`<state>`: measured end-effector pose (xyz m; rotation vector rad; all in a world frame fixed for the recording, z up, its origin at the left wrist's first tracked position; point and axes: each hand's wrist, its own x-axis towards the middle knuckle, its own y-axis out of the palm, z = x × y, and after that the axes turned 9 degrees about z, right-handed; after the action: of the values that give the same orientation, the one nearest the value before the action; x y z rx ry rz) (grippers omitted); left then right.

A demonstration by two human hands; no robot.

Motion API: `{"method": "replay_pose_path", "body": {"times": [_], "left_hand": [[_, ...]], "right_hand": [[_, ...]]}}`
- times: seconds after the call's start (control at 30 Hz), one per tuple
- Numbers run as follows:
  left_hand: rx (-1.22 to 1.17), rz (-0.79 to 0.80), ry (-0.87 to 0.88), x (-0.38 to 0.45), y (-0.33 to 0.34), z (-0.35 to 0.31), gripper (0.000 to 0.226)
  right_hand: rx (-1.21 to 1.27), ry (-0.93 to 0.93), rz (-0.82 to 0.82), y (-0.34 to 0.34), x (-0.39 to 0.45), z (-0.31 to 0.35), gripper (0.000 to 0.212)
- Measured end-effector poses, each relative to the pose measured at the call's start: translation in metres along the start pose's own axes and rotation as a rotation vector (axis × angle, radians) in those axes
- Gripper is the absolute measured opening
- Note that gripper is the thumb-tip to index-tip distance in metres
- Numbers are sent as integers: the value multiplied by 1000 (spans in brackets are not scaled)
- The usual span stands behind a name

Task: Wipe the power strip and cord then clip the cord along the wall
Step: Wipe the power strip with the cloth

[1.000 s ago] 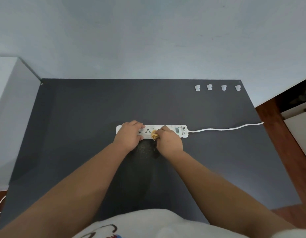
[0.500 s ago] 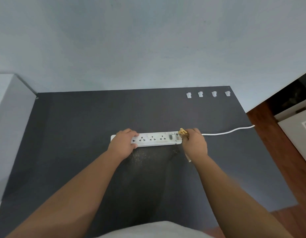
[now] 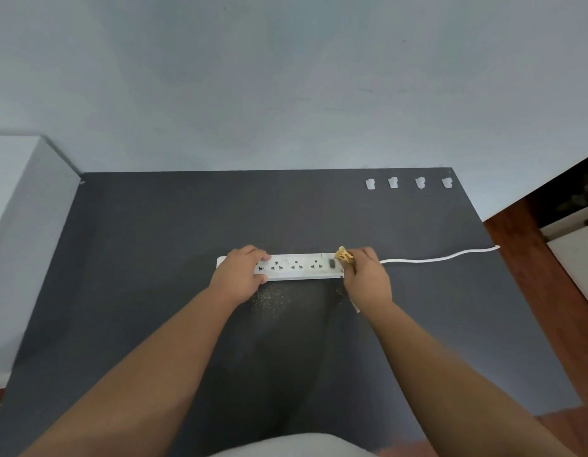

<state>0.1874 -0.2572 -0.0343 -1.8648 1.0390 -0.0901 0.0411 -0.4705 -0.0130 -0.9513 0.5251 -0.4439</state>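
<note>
A white power strip lies across the middle of a dark grey table. My left hand grips its left end and holds it down. My right hand is closed on a small yellow cloth, pressed at the strip's right end beside the switch. The white cord runs from under my right hand to the table's right edge and drops out of sight. Several white cord clips lie in a row at the table's back right, near the pale wall.
Fine crumbs or dust speckle the table just in front of the strip. A white cabinet stands against the table's left side. Wooden floor and white furniture show to the right.
My right hand with the yellow cloth has slid from the strip's middle sockets to its right end by the switch. My left hand has stayed on the left end.
</note>
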Motion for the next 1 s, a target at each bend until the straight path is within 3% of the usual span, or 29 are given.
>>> {"method": "replay_pose_path", "body": {"times": [0.17,0.33,0.43,0.5,0.6,0.8,1.0], "left_hand": [[-4,1,-3,1,1,2,46],[86,11,-12,-1,0,-6,45],[228,3,-8,-5,2,-16,49],[187,-33,12,-8,8,-27,51],[123,-70,136,-5,22,-57,50],[215,-38,282,28,58,-128,42],[149,-42,144,56,76,-153,35]], "right_hand": [[-168,-36,139,8,-8,7,25],[151,156,72,-14,-21,-16,24],[193,222,-2,-26,0,-32,22],[189,240,34,-26,12,-34,23],[127,185,144,-17,17,-33,24],[68,126,148,-8,12,-35,25],[69,12,268,-23,29,-49,24]]}}
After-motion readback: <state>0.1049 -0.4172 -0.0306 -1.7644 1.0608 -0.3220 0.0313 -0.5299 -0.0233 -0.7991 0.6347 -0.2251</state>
